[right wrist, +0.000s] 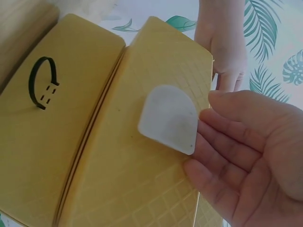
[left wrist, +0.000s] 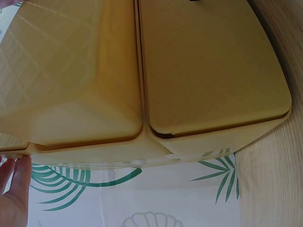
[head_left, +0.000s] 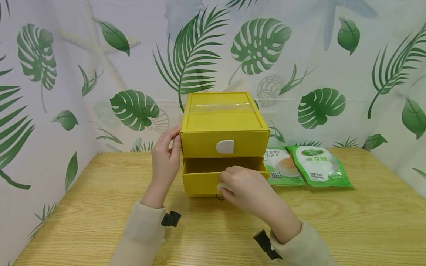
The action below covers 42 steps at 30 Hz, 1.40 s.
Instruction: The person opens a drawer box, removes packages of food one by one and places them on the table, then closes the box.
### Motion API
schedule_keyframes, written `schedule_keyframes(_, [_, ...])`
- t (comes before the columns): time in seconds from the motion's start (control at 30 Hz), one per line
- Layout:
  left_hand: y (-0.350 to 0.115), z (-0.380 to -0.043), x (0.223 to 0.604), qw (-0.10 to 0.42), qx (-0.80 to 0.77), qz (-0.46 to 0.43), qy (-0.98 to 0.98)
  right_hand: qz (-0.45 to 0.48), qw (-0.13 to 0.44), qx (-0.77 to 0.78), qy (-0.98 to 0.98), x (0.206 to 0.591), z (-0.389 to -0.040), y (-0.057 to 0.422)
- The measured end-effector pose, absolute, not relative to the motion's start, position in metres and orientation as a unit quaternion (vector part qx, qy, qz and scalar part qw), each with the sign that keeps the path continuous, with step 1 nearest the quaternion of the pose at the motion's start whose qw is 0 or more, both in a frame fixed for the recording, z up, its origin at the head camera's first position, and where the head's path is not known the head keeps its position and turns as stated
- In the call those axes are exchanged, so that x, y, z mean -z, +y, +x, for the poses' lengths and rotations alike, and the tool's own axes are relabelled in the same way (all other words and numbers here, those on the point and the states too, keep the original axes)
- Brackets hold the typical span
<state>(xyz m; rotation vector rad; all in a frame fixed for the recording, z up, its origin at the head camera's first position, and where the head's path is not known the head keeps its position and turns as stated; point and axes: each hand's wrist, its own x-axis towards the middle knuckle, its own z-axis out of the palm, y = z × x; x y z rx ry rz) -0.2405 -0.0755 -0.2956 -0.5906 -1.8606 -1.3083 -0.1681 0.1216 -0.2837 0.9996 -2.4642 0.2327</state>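
Observation:
A yellow drawer box (head_left: 226, 118) stands on the table, its top drawer (head_left: 199, 145) closed with a white tab handle (head_left: 225, 147). Beneath it, a second drawer (head_left: 199, 184) sticks out partway. My right hand (head_left: 249, 190) grips that drawer's white tab handle (right wrist: 168, 119) with bent fingers, some fingertips hidden behind the tab. My left hand (head_left: 166, 157) rests against the box's left side near the upper front corner; only part of its fingers (left wrist: 20, 182) shows in the left wrist view. A lower yellow front (right wrist: 61, 118) bears a black loop handle (right wrist: 32, 85).
Right of the box, two green-and-white packets (head_left: 283, 166) (head_left: 319, 166) lie on the wooden table (head_left: 110, 207). A leaf-printed backdrop (head_left: 213, 48) rises behind the box and along both sides.

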Motion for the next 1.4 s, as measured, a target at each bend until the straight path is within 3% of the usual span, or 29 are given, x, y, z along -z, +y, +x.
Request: schedule_keyframes(1.4, [-0.076, -0.24, 0.296, 0.387, 0.511, -0.235, -0.731, 0.339, 0.2, -0.068, -0.917, 0.292, -0.181, 0.125])
